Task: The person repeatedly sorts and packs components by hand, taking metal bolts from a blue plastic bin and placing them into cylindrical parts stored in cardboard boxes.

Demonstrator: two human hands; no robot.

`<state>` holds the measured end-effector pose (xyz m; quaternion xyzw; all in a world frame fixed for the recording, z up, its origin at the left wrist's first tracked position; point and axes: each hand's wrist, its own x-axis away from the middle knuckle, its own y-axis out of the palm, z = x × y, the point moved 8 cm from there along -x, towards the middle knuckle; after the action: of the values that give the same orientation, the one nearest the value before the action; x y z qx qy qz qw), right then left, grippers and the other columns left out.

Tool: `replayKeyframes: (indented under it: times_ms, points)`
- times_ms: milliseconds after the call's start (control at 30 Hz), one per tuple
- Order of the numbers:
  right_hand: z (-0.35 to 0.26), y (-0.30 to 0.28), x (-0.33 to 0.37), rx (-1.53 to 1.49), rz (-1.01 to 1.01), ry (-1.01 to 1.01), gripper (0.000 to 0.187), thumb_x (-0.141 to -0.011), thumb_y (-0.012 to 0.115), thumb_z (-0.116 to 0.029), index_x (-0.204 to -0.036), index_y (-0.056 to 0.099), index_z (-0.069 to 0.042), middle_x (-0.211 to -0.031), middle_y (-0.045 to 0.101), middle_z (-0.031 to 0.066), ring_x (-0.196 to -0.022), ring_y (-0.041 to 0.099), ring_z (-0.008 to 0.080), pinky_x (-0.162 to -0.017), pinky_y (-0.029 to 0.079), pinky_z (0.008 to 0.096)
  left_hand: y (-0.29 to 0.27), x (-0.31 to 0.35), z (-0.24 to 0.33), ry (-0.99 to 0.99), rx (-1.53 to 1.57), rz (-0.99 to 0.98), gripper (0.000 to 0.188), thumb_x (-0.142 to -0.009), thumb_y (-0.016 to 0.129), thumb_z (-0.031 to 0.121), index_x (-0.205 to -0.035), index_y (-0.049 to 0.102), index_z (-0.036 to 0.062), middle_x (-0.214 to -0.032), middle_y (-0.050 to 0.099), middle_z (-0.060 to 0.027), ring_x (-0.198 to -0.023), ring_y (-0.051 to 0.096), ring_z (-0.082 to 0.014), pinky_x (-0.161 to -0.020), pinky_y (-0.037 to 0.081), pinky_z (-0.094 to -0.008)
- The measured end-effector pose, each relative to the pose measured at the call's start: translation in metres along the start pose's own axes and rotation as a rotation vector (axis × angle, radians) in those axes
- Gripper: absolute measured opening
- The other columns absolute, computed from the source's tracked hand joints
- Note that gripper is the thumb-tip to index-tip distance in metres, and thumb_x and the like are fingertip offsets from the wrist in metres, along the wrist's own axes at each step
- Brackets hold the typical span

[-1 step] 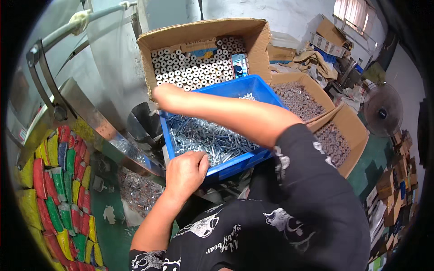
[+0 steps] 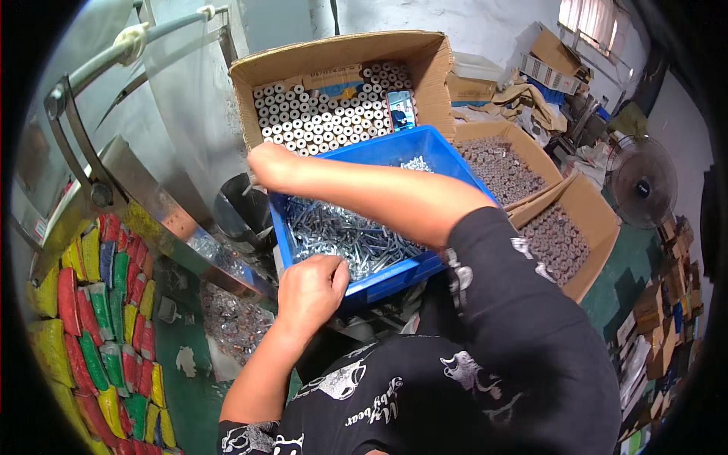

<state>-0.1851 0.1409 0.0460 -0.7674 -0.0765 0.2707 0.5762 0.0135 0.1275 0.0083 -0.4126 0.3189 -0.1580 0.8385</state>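
A blue plastic crate [image 2: 390, 287] in front of me holds a heap of loose, thin metal pieces [image 2: 345, 233] that look like nails or screws. Reaching across the crate, my right hand [image 2: 271, 167] is closed over its far left corner. A thin light piece sticks out below those fingers, too small to name. My left hand [image 2: 309, 290] is curled into a fist at the crate's near left corner; what its fingers hold, if anything, is hidden. Behind the crate, a cardboard box [image 2: 341, 51] contains rows of white cylinders [image 2: 326, 125] with dark centre holes. A phone [image 2: 401, 111] leans upright there.
Left of the crate stand a dark curved metal scoop-like bin [image 2: 241, 203] and a long metal chute [image 2: 171, 216]. Stacked red, green and yellow bags [image 2: 98, 326] lie at far left. Two cartons [image 2: 588, 273] of small brownish cylinders stand to the right, near a fan [image 2: 641, 182].
My right hand and forearm have shifted slightly left and toward me, beyond the crate's left edge. My left hand stays in place.
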Motion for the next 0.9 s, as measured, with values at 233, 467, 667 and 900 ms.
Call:
replayKeyframes:
  times_ms: [233, 467, 667, 900]
  points:
    - [0.023, -0.019, 0.049, -0.419, 0.157, -0.127, 0.030, -0.074, 0.061, -0.014, -0.101, 0.067, -0.003, -0.093, 0.067, 0.0202, -0.088, 0.065, 0.0344, -0.081, 0.051, 0.0409, -0.001, 0.003, -0.003, -0.007, 0.045, 0.031, 0.011, -0.082, 0.063, 0.013, -0.082, 0.069, 0.0038, -0.074, 0.064, -0.0156, -0.069, 0.063, -0.0328, -0.062, 0.049, -0.0397]
    - [0.206, -0.140, 0.298, -0.109, 0.426, 0.459, 0.021, -0.084, 0.059, -0.015, -0.100, 0.068, -0.005, -0.094, 0.068, 0.0165, -0.086, 0.067, 0.0282, -0.077, 0.052, 0.0359, -0.005, 0.003, -0.002, -0.045, -0.003, 0.026, 0.012, -0.082, 0.064, 0.014, -0.083, 0.069, 0.0036, -0.071, 0.063, -0.0147, -0.065, 0.062, -0.0314, -0.059, 0.048, -0.0381]
    - [0.380, -0.122, 0.597, 0.348, 0.454, 1.064, 0.029, -0.085, 0.057, -0.025, -0.084, 0.064, 0.003, -0.075, 0.062, 0.0259, -0.075, 0.060, 0.0439, -0.068, 0.049, 0.0486, -0.002, -0.007, 0.002, -0.044, 0.057, 0.032, 0.009, -0.080, 0.064, 0.012, -0.081, 0.069, 0.0034, -0.071, 0.064, -0.0151, -0.065, 0.063, -0.0318, -0.059, 0.049, -0.0389]
    - [0.395, 0.092, 0.637, -0.007, -0.120, 1.093, 0.041, -0.083, 0.057, -0.027, -0.118, 0.057, -0.006, -0.112, 0.058, 0.0263, -0.103, 0.057, 0.0402, -0.090, 0.046, 0.0455, 0.001, -0.005, 0.006, -0.113, -0.018, 0.015, 0.008, -0.081, 0.064, 0.011, -0.081, 0.069, 0.0040, -0.071, 0.064, -0.0147, -0.063, 0.062, -0.0317, -0.058, 0.049, -0.0382]
